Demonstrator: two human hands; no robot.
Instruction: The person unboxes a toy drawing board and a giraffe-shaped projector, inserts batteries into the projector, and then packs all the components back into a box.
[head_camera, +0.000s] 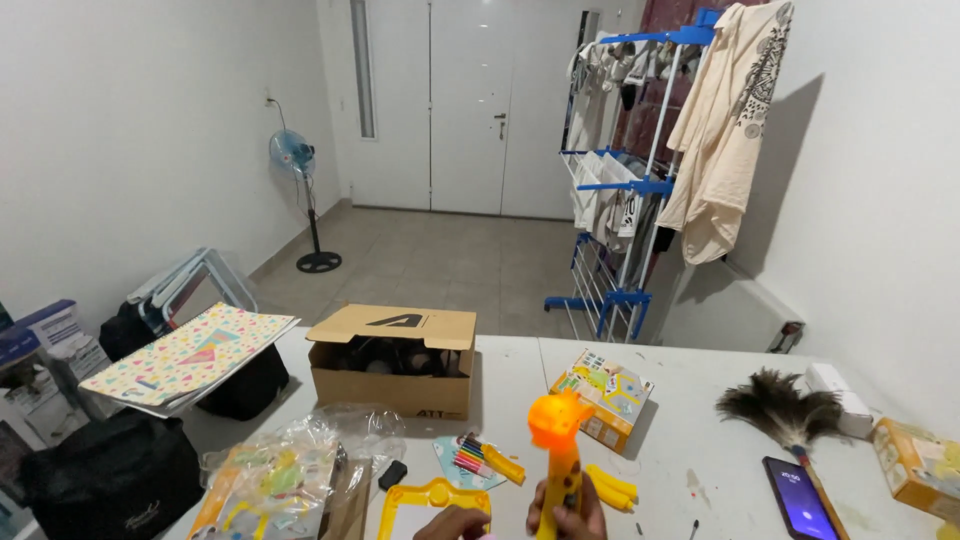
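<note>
Orange giraffe toy (560, 440) upright, already out of its packaging, just right of the yellow frame (432, 497). Right hand (566, 518) clamped round its base. Left hand (453, 523) beside that frame, fingers barely visible, grip impossible to tell. Crayons (474, 456) above the frame, untouched.

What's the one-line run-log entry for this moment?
right hand: grips orange giraffe toy, upright | left hand: by yellow toy frame | white table: cardboard box, phone, feather duster
</note>
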